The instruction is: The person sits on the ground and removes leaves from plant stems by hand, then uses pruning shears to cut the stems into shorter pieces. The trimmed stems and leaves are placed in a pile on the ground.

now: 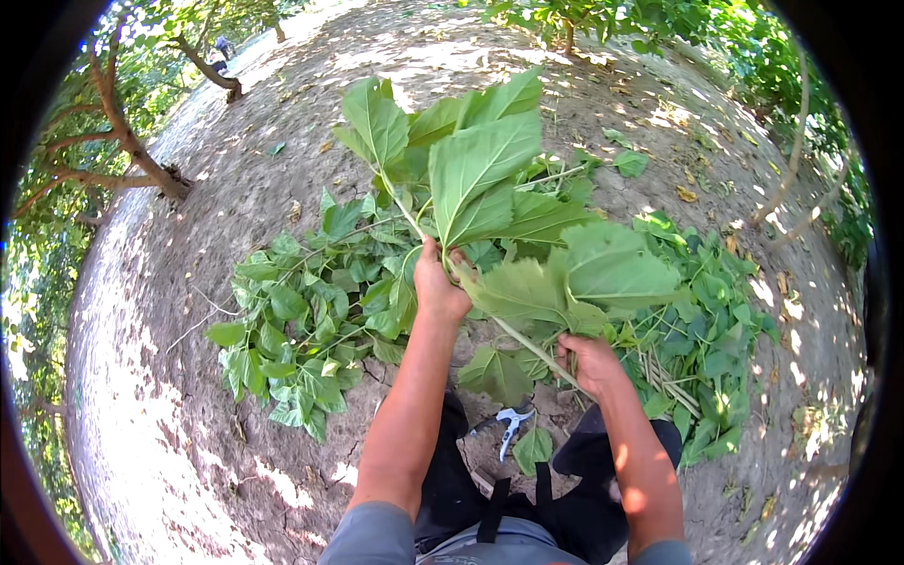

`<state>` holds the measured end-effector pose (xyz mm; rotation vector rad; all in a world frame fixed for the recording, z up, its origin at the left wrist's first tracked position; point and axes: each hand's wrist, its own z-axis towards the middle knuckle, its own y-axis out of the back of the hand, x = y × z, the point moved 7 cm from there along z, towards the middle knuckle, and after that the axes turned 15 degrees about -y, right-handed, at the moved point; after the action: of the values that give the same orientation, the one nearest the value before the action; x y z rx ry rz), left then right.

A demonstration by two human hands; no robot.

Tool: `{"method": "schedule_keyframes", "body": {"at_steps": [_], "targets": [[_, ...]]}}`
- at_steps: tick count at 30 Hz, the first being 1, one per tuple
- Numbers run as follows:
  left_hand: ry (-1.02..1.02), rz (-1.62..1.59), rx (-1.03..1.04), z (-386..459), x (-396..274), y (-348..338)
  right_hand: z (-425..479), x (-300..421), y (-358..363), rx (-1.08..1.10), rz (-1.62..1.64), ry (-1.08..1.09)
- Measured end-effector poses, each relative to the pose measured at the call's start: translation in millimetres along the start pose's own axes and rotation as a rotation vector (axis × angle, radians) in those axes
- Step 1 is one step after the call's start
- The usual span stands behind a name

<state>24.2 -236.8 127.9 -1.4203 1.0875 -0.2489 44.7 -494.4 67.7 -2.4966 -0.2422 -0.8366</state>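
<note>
My left hand (441,286) grips a leafy cut branch (526,340) by its pale stem, and its large green leaves (487,169) fan out beyond the fist. The stem slants down to the right, towards my right forearm. My right hand (590,364) is closed beside the stem at the base of a broad leaf (614,268); its fingertips are partly hidden. On the soil between my legs lies a pair of pruning shears (510,427) with pale metal parts and a dark handle. A single leaf (533,450) rests beside the shears.
Leafy cut branches (304,311) are heaped ahead and to the left. At the right lies a pile of leaves (713,318) with several bare stalks (667,385). Trees (134,141) stand around the dry, cracked ground (233,162). A person (223,48) is far off.
</note>
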Motion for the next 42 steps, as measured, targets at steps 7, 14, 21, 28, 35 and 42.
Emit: {"method": "schedule_keyframes", "body": {"at_steps": [7,14,21,28,35,42], "targets": [[-0.074,0.011,-0.049,-10,-17,-9,-2,9,46,-0.32,-0.102,0.029],[-0.075,-0.061,0.049,-9,-28,-16,-20,13,40,-0.101,0.116,-0.102],[-0.056,-0.057,0.073,-10,-25,-16,-24,14,19,0.124,0.192,-0.013],[-0.029,-0.058,0.121,-9,-24,-17,-15,11,-37,0.37,0.083,0.036],[-0.061,0.032,0.039,-9,-21,-19,-6,24,-56,0.344,0.388,0.279],[-0.062,0.074,0.012,-6,-18,-7,-22,3,-49,0.281,0.621,0.179]]}}
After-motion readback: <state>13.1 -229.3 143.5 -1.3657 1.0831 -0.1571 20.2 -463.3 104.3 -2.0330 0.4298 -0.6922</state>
